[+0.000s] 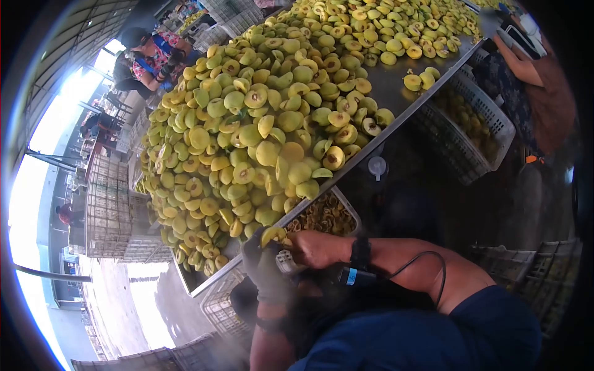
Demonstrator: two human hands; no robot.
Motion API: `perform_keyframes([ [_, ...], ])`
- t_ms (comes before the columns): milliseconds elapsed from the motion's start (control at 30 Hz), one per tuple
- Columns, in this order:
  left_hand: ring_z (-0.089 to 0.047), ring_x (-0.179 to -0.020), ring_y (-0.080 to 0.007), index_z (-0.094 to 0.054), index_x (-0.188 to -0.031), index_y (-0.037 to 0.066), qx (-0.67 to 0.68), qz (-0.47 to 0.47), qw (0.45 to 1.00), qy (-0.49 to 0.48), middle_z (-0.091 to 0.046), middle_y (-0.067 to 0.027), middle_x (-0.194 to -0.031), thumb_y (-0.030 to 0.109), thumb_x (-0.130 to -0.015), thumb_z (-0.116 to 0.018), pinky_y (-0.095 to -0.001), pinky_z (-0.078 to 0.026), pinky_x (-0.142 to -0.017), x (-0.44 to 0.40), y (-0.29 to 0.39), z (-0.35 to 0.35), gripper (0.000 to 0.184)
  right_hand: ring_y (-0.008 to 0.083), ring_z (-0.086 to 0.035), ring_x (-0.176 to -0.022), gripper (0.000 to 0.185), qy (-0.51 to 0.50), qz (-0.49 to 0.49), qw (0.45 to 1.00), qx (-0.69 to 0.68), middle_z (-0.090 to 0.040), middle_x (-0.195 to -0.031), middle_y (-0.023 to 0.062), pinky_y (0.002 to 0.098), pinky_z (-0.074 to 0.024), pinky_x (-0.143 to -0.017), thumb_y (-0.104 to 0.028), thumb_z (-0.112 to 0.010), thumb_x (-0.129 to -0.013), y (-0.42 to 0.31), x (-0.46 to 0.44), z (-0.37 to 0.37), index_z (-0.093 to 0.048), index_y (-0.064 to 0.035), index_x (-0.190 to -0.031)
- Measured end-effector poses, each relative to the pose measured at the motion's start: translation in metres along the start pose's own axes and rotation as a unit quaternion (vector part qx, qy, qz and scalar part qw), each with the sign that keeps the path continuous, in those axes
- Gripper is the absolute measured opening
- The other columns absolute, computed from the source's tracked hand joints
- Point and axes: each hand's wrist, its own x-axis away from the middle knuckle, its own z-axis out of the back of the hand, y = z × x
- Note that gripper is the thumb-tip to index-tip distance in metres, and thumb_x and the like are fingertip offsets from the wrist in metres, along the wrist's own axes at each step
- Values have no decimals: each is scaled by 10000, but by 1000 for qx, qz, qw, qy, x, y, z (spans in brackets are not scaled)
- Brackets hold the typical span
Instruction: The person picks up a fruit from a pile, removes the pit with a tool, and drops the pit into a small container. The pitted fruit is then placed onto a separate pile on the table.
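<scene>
Halved yellow-green fruit lies heaped on a metal table. At the table's near edge, my gloved left hand is closed round a piece of yellow fruit. My bare right hand is close beside it, its fingers curled at the fruit; whatever they grip is too small to make out. A pale ridged object shows just below the two hands. Beneath the table edge, a tray contains brown fruit scraps.
A crate of fruit stands right of the table, near a seated person. Another person is at the far left side. Stacked crates stand left, more crates at lower right. A pale cup is below the edge.
</scene>
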Motion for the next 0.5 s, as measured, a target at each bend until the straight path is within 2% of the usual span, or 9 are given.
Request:
perform_keyframes([
  [67,-656,-939,-265,-680,-1148,3,179,114,976,38,-649,-140,-1091,31,-893,-656,-381,-549,-837,0,15,-9,258,372,-702,-947,263,-6,-29,1000,6,-722,-1007,216,442,-540,-849,-215,-643,-947,-4,3,-2,-665,-21,-1124],
  [100,-658,-926,-264,-686,-1111,11,8,12,999,28,-652,-134,-1069,36,-882,-648,-381,-548,-820,-1,9,-7,233,358,-704,-922,252,-11,-42,999,-3,-726,-998,205,443,-540,-836,-201,-649,-942,-12,5,-2,-669,-16,-1112],
  [133,-660,-914,-262,-692,-1073,19,-163,-92,982,18,-655,-128,-1046,41,-871,-641,-381,-548,-804,-5,-5,-4,210,344,-706,-897,240,-17,-53,998,-10,-730,-989,194,445,-541,-824,-188,-655,-937,-16,6,-1,-673,-11,-1099],
  [167,-662,-901,-260,-698,-1036,27,-328,-191,925,5,-658,-123,-1024,46,-860,-633,-380,-548,-787,-7,-17,-2,188,308,-700,-893,245,-50,-47,997,-35,-727,-973,170,428,-543,-817,-191,-645,-957,-6,6,-4,-658,-17,-1129],
  [233,-666,-875,-270,-699,-993,43,-168,-95,981,-3,-664,-113,-986,57,-843,-624,-379,-544,-759,-12,-31,-3,168,235,-688,-884,255,-115,-32,989,-84,-722,-939,120,392,-546,-802,-199,-627,-998,15,5,-10,-628,-29,-1189],
  [300,-669,-820,-212,-693,-985,37,-225,-117,964,-78,-693,-79,-884,299,-1032,-502,-333,-549,-747,-15,-27,4,327,171,-653,-733,201,-226,-46,966,-116,-684,-836,74,352,-527,-656,-197,-619,-1011,18,9,-7,-641,-39,-1132],
  [333,-668,-819,-207,-693,-978,35,-265,-160,946,-92,-693,-78,-887,302,-1038,-494,-328,-551,-739,-19,-23,8,338,139,-636,-657,179,-281,-51,950,-130,-666,-785,50,332,-517,-583,-196,-615,-1017,13,9,-4,-648,-43,-1103],
  [400,-668,-817,-195,-692,-965,30,-341,-245,900,-117,-693,-77,-892,308,-1051,-478,-318,-553,-723,-24,-19,15,361,89,-566,-566,151,-265,-141,918,-259,-611,-726,16,293,-451,-490,-196,-616,-1022,4,10,-4,-656,-52,-1040],
  [500,-666,-824,-189,-691,-960,15,-170,-82,976,106,-695,-78,-896,272,-1047,-493,-324,-562,-735,-28,-26,48,336,69,-518,-506,149,-246,-205,881,-348,-563,-672,0,272,-405,-434,-188,-618,-1022,-14,14,-2,-656,-56,-964],
])
